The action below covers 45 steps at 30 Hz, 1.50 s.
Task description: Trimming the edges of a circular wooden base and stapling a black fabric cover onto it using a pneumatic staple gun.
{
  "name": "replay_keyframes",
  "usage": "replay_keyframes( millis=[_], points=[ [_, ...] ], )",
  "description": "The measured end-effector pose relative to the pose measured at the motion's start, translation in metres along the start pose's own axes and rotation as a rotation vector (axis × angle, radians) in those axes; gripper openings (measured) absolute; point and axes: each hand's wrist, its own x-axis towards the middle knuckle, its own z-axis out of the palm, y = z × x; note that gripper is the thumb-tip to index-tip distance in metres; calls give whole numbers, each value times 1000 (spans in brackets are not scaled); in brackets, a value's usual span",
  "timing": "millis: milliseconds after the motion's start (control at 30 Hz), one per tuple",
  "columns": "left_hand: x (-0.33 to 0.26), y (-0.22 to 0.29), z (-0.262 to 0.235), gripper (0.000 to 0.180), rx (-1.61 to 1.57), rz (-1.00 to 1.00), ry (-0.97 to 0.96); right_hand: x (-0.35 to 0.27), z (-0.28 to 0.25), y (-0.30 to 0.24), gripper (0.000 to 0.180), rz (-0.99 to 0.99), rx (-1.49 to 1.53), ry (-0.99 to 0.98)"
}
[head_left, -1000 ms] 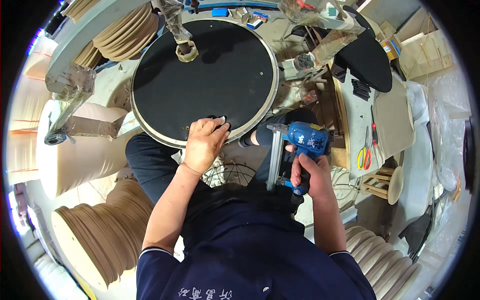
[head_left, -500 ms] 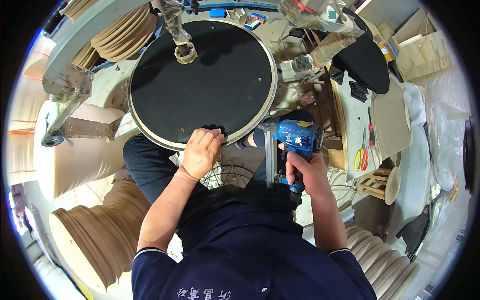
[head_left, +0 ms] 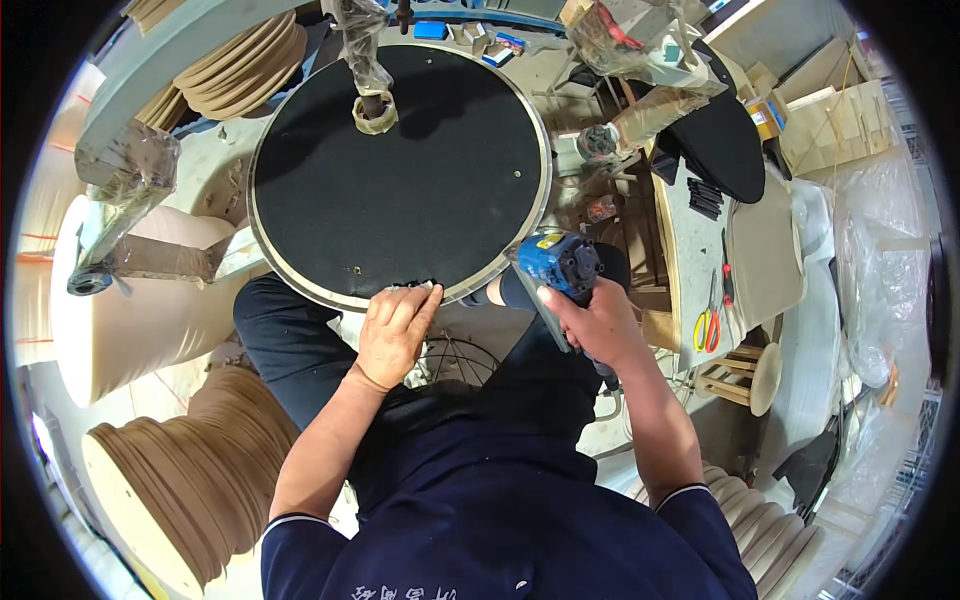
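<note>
A large round panel (head_left: 400,190) covered in black fabric, with a pale rim, lies in front of me across my knees. My left hand (head_left: 393,335) is at its near rim, fingers closed together over a small bunched piece of black fabric (head_left: 425,283). Part of that fabric is hidden under the fingers. In my right hand (head_left: 597,322) is a blue staple gun (head_left: 556,262), gripped by its handle, with a long metal magazine. Its nose is close to the panel's right near rim; whether it touches I cannot tell.
Plastic-wrapped machine arms (head_left: 160,257) reach in around the panel, one (head_left: 376,108) over its far part. At right, a table (head_left: 690,290) carries scissors (head_left: 708,328) and short black strips (head_left: 705,198). Stacked brown discs (head_left: 190,470) stand at left, a wooden stool (head_left: 745,380) at right.
The staple gun has moved left toward the panel's rim and tilted in my right hand. My left fingers have straightened and press onto the bunched fabric at the rim.
</note>
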Motion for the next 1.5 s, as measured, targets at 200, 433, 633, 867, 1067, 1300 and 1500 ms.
replay_keyframes(
  millis=[200,433,633,867,1067,1300,1500],
  points=[
    [-3,0,3,57,-12,-31,10,6,14,-8,33,54,-8,-38],
    [0,4,6,59,-26,-39,6,11,22,-6,32,64,-38,-43],
    [2,11,11,58,-2,-44,-8,5,29,-2,33,45,-46,-15],
    [13,23,14,60,43,-45,-57,2,38,-5,40,22,-78,-26],
    [20,32,17,59,-6,-41,-93,0,40,-6,40,40,-84,-47],
    [30,31,17,53,-132,7,-71,4,39,4,32,-73,-160,14],
    [11,-1,-24,49,-169,-100,25,6,28,10,38,-33,-156,79]
  ],
)
